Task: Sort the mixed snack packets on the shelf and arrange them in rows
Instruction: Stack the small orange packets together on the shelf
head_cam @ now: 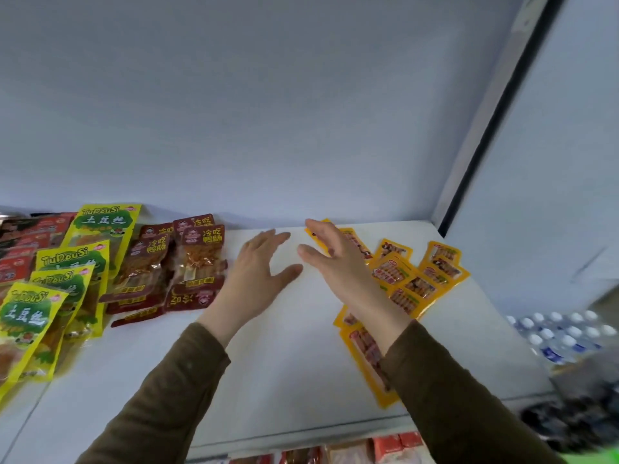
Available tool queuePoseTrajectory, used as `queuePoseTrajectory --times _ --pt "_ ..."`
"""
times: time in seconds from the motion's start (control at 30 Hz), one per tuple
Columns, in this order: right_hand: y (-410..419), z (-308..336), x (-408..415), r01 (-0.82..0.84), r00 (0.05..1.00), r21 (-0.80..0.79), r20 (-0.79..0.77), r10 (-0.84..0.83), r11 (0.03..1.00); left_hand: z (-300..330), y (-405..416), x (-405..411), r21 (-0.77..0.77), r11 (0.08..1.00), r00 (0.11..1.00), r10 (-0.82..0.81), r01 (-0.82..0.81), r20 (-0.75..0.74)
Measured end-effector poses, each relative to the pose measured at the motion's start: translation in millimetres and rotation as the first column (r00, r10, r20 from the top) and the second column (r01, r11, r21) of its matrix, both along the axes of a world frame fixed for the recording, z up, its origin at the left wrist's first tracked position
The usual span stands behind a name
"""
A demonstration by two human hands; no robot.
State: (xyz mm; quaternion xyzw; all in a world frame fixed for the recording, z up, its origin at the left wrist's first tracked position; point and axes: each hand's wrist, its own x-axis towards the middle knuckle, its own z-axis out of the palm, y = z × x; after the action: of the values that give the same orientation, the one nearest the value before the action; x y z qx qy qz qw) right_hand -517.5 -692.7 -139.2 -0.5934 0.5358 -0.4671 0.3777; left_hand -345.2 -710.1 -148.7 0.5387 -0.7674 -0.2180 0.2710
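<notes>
bare shelf (294, 356) mid-lane, dark-red packets (187, 262) left, orange packets (415, 283) right

shelf (301, 380): smooth, matt white surface, looks like painted metal or laminate; cannot tell which. yellow-green packets (90, 226): glossy plastic film, crinkled, catching light. dark red packets (201, 259): glossy plastic with clear windows. orange packets (407, 283): flat, shiny plastic film. sleeves (452, 396): matt olive-brown cloth, soft weave. bottles (566, 336): clear plastic, white caps, wrapped in glossy film. back wall (268, 112): smooth, matt.
</notes>
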Motion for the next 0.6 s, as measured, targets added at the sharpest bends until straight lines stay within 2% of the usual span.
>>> queuePoseTrajectory --times 0.07,0.17,0.27,0.37,0.43,0.5,0.6 --pt "22.7 -2.3 -39.5 0.03 0.994 0.02 -0.104 -0.027 0.999 -6.4 14.4 -20.6 0.072 0.989 0.991 -0.131 0.131 -0.005" --pt "59.9 -9.9 -84.9 0.104 0.972 0.092 -0.221 -0.081 0.99 -22.1 33.5 -46.0 0.243 0.922 0.952 -0.305 0.303 -0.03" --pt "94.4 -21.7 -110.5 0.08 0.942 0.166 -0.335 -0.02 0.983 -36.5 41.2 -68.0 0.323 0.861 0.906 -0.422 0.393 0.022" --pt "116.5 -38.1 -117.7 0.071 0.848 0.231 -0.526 0.063 0.97 -44.3 35.8 -85.1 0.293 0.865 0.886 -0.452 0.407 0.106" --pt "119.9 -48.5 -114.7 0.126 0.782 0.215 -0.622 0.036 0.969 -46.2 28.9 -92.8 0.284 0.868 0.89 -0.448 0.408 0.089" --pt "116.6 -55.8 -110.9 0.193 0.772 0.177 -0.635 -0.038 0.965 -46.1 21.2 -99.0 0.281 0.866 0.896 -0.442 0.413 0.046" --pt "106.8 -61.1 -111.2 0.232 0.818 0.13 -0.562 -0.121 0.964 -43.8 11.9 -107.9 0.293 0.866 0.905 -0.425 0.406 0.002"
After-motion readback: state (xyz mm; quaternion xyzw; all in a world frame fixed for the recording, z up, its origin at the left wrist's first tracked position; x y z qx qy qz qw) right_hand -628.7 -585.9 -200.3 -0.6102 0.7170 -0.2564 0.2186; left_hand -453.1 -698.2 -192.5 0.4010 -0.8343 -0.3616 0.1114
